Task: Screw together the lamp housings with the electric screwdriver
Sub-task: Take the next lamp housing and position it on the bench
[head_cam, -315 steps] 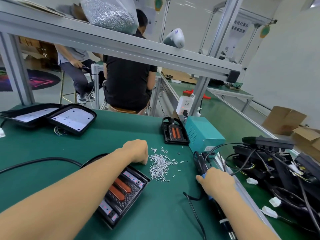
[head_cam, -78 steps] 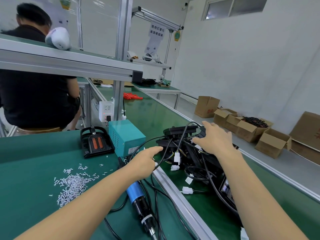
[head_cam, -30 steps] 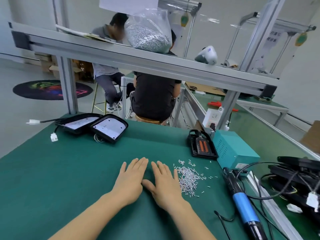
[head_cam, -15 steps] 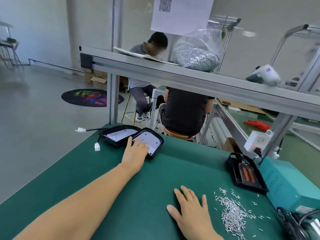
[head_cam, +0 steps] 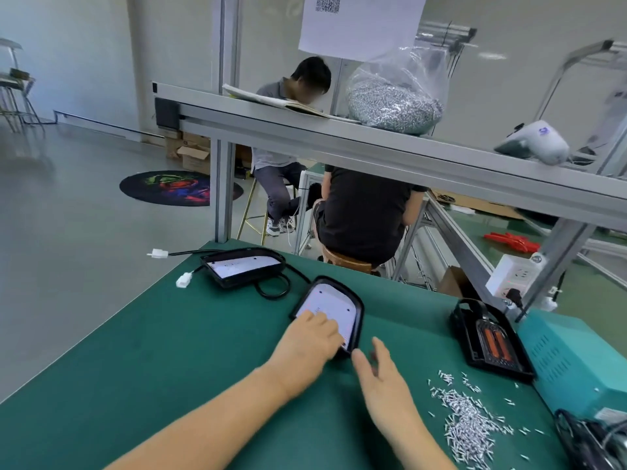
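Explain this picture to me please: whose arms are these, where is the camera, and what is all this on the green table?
No robot here: a person wears a camera on the head, looking down at their own arms. The left hand rests on a black lamp housing with a white inner panel; whether it grips it is unclear. The right hand is open beside it, holding nothing. A second housing with a cable lies further off. On the green table are also a pile of loose screws, another black lamp part with orange strips, and a teal box. A bag of screws sits on the shelf above.

Pale grey-white walls (head_cam: 68, 45), glossy grey floor (head_cam: 68, 232) with round multicoloured mat (head_cam: 176, 187), aluminium-frame shelf rail (head_cam: 373, 154), green-topped workbench (head_cam: 169, 351).
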{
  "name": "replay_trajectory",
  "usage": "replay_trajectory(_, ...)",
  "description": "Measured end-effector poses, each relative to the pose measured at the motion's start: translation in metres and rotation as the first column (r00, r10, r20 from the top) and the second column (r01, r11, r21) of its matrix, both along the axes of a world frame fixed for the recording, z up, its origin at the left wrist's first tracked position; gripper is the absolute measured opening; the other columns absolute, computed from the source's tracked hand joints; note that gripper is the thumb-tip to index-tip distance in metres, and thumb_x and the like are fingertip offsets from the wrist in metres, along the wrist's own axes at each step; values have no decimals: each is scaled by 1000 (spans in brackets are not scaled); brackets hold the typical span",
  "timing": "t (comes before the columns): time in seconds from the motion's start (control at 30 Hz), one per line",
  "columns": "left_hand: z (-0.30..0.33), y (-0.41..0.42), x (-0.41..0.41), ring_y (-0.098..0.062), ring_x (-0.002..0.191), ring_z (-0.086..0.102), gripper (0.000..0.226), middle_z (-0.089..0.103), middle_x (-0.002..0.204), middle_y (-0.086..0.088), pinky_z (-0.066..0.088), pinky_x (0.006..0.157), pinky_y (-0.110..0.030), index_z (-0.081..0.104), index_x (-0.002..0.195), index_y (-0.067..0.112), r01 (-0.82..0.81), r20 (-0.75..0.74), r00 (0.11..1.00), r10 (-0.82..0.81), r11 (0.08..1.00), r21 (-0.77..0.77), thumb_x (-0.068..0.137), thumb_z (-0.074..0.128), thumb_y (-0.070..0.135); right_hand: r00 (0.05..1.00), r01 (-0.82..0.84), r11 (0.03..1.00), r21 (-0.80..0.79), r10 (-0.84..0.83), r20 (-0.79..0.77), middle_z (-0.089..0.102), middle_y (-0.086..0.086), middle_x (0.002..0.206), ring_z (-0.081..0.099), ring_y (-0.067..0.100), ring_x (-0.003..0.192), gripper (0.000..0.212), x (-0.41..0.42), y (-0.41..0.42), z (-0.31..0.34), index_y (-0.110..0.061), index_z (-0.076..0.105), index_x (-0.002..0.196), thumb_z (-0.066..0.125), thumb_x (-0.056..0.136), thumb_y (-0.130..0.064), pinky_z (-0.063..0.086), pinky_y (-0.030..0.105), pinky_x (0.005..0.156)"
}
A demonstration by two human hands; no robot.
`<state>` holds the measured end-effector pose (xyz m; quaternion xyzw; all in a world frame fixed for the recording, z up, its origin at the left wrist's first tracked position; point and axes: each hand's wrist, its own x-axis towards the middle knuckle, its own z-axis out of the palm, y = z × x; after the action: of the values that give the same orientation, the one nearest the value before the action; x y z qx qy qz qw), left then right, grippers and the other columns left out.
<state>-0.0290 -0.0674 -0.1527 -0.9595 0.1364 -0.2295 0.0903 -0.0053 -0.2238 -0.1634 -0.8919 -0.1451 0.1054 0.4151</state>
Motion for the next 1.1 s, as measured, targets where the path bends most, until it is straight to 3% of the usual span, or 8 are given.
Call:
replay_trajectory(0.27, -13, -53, -52, -7, 67, 56, 22, 64, 78, 17, 42, 60, -17, 71, 76, 30, 230, 59, 973, -224, 961, -155, 56, 80, 30, 979, 160, 986, 48, -152, -138, 37, 14, 151, 42, 27, 133, 64, 8, -16, -1, -10, 26, 151, 47, 91, -1, 34, 30, 101)
replay_trajectory(0.37, -7, -41, -65, -10, 85, 56, 14, 66, 94, 14, 42, 75, -24, 70, 91, 25, 332, 131, 942, -310, 795, -508, 84, 65, 36, 986, 130, 991, -25, -131, -107, 37, 11, 153, 42, 26, 134, 70, 6, -27, -4, -13, 28, 153, 38, 87, 10, 35, 29, 103)
replay_trajectory(0.5, 2, 12, -52, -16, 106, 53, 23, 65, 109, 5, 37, 93, -26, 68, 105, 16, 4, 142, 975, 170, 626, -780, 84, 59, 17, 990, 26, 998, -55, -33, -137, 55, 9, 130, 49, 12, 73, 73, 8, -41, -2, -22, 37, 149, 33, 85, 11, 42, 18, 60)
replay_trajectory(0.63, 8, 73, -25, -21, 130, 34, 48, 44, 141, 2, 28, 103, -32, 45, 135, 19, -456, -186, 877, 444, 646, -612, 89, 54, 11, 983, -143, 983, -111, 128, -133, 53, -1, 129, 35, -7, 62, 72, 14, -51, 6, -30, 42, 146, 36, 86, 10, 29, 9, 54)
replay_trajectory(0.73, -1, 81, -14, -20, 131, 33, 48, 44, 141, 4, 28, 102, -31, 46, 133, 20, -462, -222, 881, 418, 654, -599, 88, 52, 7, 954, -278, 949, -146, 255, -159, 56, -2, 136, 50, -1, 51, 71, 16, -57, 17, -36, 47, 139, 38, 86, 9, 38, 15, 52)
replay_trajectory(0.83, -17, 74, -10, -18, 130, 33, 52, 43, 141, 6, 29, 101, -30, 47, 133, 21, -452, -217, 887, 407, 673, -586, 85, 47, 1, 908, -395, 907, -146, 361, -211, 63, 1, 129, 54, 18, 65, 69, 18, -61, 24, -40, 51, 135, 41, 86, 8, 45, 25, 60)
replay_trajectory(0.97, -20, 84, 0, -21, 134, 27, 67, 27, 152, 7, 28, 104, -31, 29, 146, 24, -563, -245, 826, 507, 739, -370, 86, 44, 1, 863, -481, 866, -134, 442, -244, 62, -13, 130, 58, 17, 98, 68, 23, -64, 28, -42, 52, 129, 45, 87, 10, 46, 40, 98)
replay_trajectory(1.1, -22, 93, 5, -23, 121, 39, 59, 42, 143, 3, 38, 94, -31, 35, 143, 23, -575, -246, 818, 519, 742, -346, 88, 45, 2, 859, -489, 862, -136, 449, -248, 62, -10, 130, 56, 14, 94, 69, 21, -61, 29, -42, 54, 130, 44, 85, 9, 49, 35, 87)
